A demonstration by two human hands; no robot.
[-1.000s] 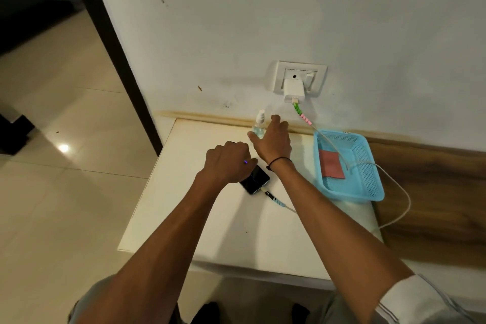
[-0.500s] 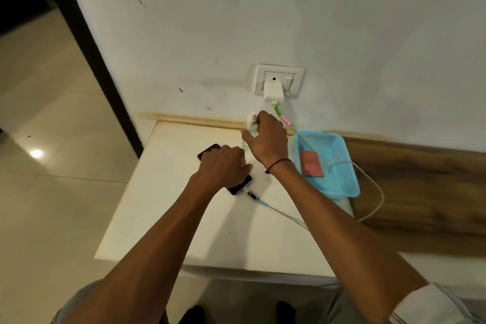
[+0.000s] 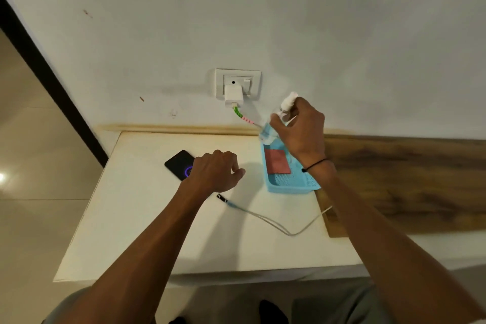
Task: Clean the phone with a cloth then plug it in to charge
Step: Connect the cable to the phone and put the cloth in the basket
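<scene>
Head view, only one cam. Left hand (image 3: 214,171) is curling loosely over the near end of the phone (image 3: 179,164), knuckles up; fingers are hiding the phone's lower half, so can't tell whether it's gripping or just resting on it. Phone is lying flat on the white surface (image 3: 147,231) at approx 10 o'clock from surface centre, dark screen showing part of a purple ring glow beside the hand.

Right hand (image 3: 302,130) is gripping a small clear spray bottle (image 3: 282,113), fingers wrapped round it, white cap sticking out at 12 o'clock above the blue basket (image 3: 292,184). Bottle body is mostly hidden by the fingers; any label is unreadable. Red cloth (image 3: 277,162) is lying inside the basket, its right edge covered by the wrist.

Charging cable (image 3: 265,221) is lying loose on the surface, plug end apart from the phone, at approx 5 o'clock from the left hand. Its far part is passing behind the right arm. Charger (image 3: 233,96) is sitting in the wall socket (image 3: 238,83). No brand or writing is legible anywhere.
</scene>
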